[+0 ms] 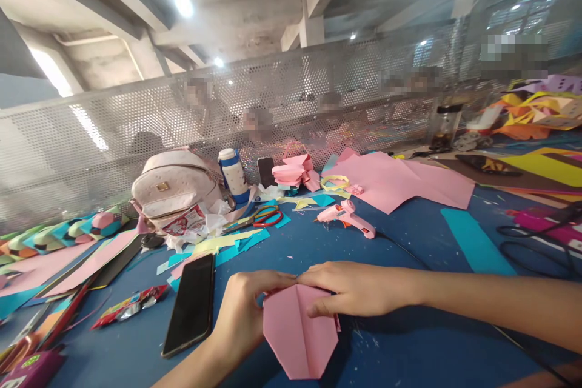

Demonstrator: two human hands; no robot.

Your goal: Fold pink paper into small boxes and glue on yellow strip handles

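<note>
A folded piece of pink paper (288,333) with clipped corners and a crease down its middle is between my hands, close to me above the blue table. My left hand (248,303) grips its left side, the fingers curled behind the far edge. From the right, my right hand (343,288) holds the far right edge, thumb lying on the top face and fingers over the back edge. Beyond my hands lies a pink hot glue gun (348,218) with a black cord. To the left of my left hand rests a dark smartphone (191,303).
A pale backpack (175,185), a blue-white bottle (233,176) and large pink sheets (391,179) line a perforated metal screen (282,97). Red-and-yellow handled scissors (267,216) lie among paper scraps. A blue strip (475,242) and a magenta object (545,227) with black cord are at right.
</note>
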